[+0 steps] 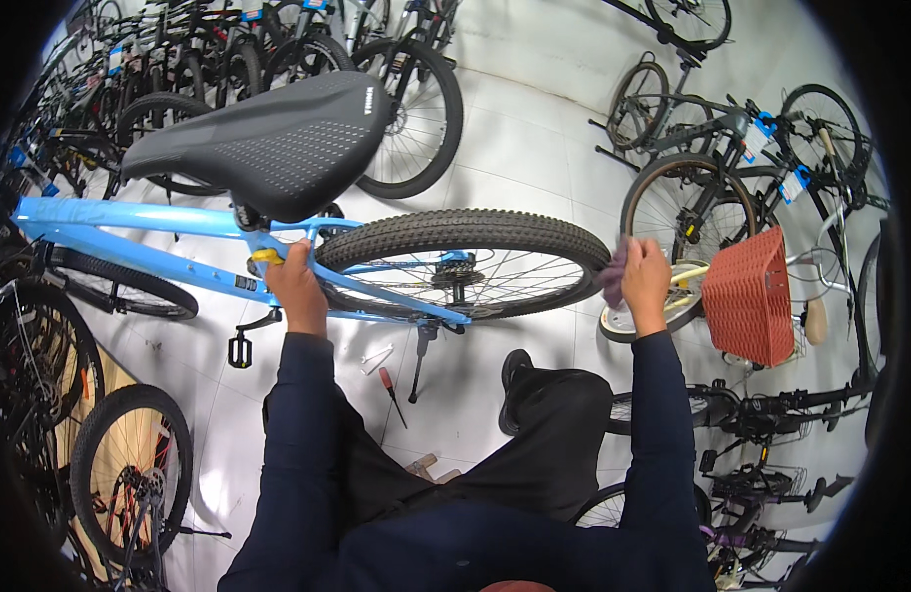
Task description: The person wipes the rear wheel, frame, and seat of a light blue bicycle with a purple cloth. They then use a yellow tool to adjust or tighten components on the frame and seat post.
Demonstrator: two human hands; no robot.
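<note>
Crosswise, rear tyre (475, 229) lies long left-to-right; right hand (645, 278), by tyre's right end, clutches purple cloth (612, 284); left hand (297, 288), beyond left end, grasps blue frame (145, 219).

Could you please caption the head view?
Left hand on a blue bicycle frame, right hand holding a purple cloth at the rear tire.

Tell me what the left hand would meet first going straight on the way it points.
The left hand would first meet the light-blue metal bicycle frame, which it already seems to grip. The black dotted saddle comes next in the picture, though it may sit higher; depth is unclear.
</note>
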